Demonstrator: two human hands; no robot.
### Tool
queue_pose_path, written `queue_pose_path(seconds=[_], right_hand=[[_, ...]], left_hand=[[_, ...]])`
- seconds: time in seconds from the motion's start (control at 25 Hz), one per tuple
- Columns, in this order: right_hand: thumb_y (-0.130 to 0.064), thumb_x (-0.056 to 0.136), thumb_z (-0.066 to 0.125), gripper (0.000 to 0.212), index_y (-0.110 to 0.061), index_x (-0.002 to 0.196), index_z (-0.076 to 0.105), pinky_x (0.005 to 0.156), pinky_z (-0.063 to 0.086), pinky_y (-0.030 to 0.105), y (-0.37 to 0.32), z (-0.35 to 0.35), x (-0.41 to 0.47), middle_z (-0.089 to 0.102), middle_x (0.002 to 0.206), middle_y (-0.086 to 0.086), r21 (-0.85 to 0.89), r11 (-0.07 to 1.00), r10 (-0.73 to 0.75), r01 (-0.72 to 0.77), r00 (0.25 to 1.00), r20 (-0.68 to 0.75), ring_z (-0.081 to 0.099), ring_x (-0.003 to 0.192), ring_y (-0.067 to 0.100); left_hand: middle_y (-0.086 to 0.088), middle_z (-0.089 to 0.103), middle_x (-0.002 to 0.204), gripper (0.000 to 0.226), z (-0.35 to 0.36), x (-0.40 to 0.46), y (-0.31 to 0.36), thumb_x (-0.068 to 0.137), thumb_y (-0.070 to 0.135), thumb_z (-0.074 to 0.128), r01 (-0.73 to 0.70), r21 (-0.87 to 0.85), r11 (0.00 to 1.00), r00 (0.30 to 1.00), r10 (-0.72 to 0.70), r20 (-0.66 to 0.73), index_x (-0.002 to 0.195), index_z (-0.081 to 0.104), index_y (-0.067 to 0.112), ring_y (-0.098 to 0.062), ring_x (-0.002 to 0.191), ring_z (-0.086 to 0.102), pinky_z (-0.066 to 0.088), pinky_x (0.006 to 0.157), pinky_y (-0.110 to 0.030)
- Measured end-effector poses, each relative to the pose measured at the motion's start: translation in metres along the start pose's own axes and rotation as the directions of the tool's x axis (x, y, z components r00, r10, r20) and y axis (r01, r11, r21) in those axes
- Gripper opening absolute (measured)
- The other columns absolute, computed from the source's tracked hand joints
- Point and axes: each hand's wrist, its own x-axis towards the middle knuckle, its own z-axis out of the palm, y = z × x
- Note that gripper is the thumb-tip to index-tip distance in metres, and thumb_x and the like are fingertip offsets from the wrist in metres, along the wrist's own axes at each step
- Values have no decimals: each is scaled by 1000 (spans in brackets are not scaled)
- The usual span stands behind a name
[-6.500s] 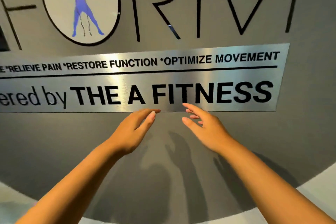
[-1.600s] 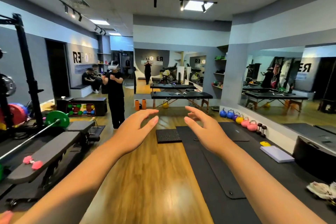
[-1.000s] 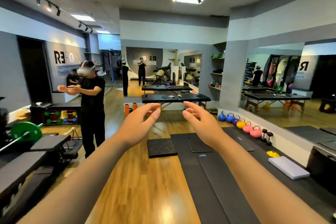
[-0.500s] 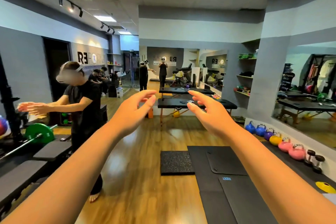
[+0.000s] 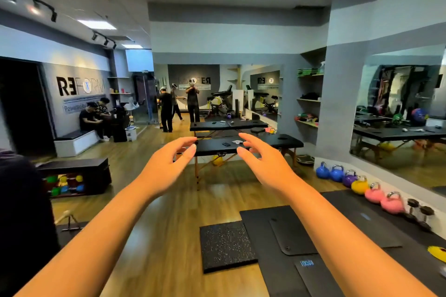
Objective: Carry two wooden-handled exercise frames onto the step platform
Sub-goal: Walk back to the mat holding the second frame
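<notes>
In the head view, both arms are being held out over the wooden floor [image 5: 169,236]. The left hand [image 5: 166,169] and right hand [image 5: 265,164] are empty, fingers [image 5: 185,144] loosely spread and slightly curled. One wooden-handled frame [image 5: 68,222] is being partly shown at the lower left, near a dark edge; a second cannot be made out, nor the step platform with certainty. It is being judged light, rigid and top-heavy, best gripped around the wooden bar.
</notes>
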Motion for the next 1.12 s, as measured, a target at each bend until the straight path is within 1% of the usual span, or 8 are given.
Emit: queue_pose_path(seconds=[0.16, 0.28, 0.4, 0.72, 0.8, 0.96, 1.04, 1.12], right_hand=[[-61, 99, 52, 55, -48, 151, 44, 104, 44, 34, 70, 47, 94, 56, 139, -19, 29, 999, -16, 15, 999, 45, 53, 130, 6], [-60, 99, 52, 55, -47, 152, 43, 103, 42, 33, 128, 89, 179, 57, 145, -13, 30, 997, -71, 68, 991, 117, 52, 131, 8], [-56, 101, 53, 53, -44, 152, 44, 104, 42, 35, 162, 128, 271, 57, 147, -8, 54, 994, -104, 95, 971, 213, 52, 134, 12], [-54, 102, 52, 54, -41, 153, 46, 95, 43, 31, 207, 241, 459, 59, 137, -9, 175, 964, -247, 198, 909, 336, 55, 119, 9], [-52, 102, 52, 54, -38, 154, 45, 97, 43, 32, 222, 272, 503, 59, 138, -8, 186, 961, -259, 205, 905, 338, 54, 120, 10], [-50, 103, 52, 54, -37, 155, 44, 101, 45, 33, 250, 334, 592, 58, 141, -6, 195, 962, -250, 191, 904, 347, 53, 127, 13], [-50, 103, 52, 54, -38, 155, 44, 105, 45, 34, 260, 376, 654, 58, 143, -6, 202, 963, -241, 178, 904, 352, 52, 132, 13], [-52, 103, 52, 53, -41, 153, 44, 108, 45, 38, 263, 389, 680, 58, 144, -7, 209, 963, -233, 169, 912, 339, 52, 133, 13]], left_hand=[[17, 62, 136, 43, 40, 74, -78, 106, 48, 48, 26, -14, 1000, 1000, -27, -11, 146, 57, 33, 2, 124, 56, 43, 99, -19], [16, 62, 136, 43, 66, 128, -144, 106, 48, 48, 90, 19, 996, 995, -89, -42, 145, 57, 34, 2, 124, 55, 43, 102, -20], [14, 63, 136, 43, 74, 178, -199, 106, 49, 48, 196, 101, 975, 977, -185, -105, 145, 57, 33, -3, 125, 56, 44, 107, -30], [8, 66, 133, 44, 58, 296, -325, 105, 49, 48, 342, 208, 916, 926, -291, -242, 145, 57, 31, -8, 124, 59, 47, 107, -40], [8, 66, 133, 44, 52, 322, -365, 105, 49, 49, 363, 240, 900, 919, -303, -254, 145, 57, 31, -8, 124, 58, 47, 105, -38], [11, 65, 132, 62, 24, 382, -453, 94, 65, 42, 368, 267, 891, 917, -300, -264, 145, 57, 34, -7, 121, 59, 50, 99, -36], [11, 65, 132, 57, 6, 428, -511, 97, 62, 43, 385, 250, 888, 909, -318, -270, 145, 57, 34, -7, 120, 59, 51, 98, -36], [10, 64, 134, 49, -1, 447, -534, 102, 54, 46, 377, 267, 887, 912, -307, -271, 145, 56, 34, -8, 121, 59, 51, 98, -38]])
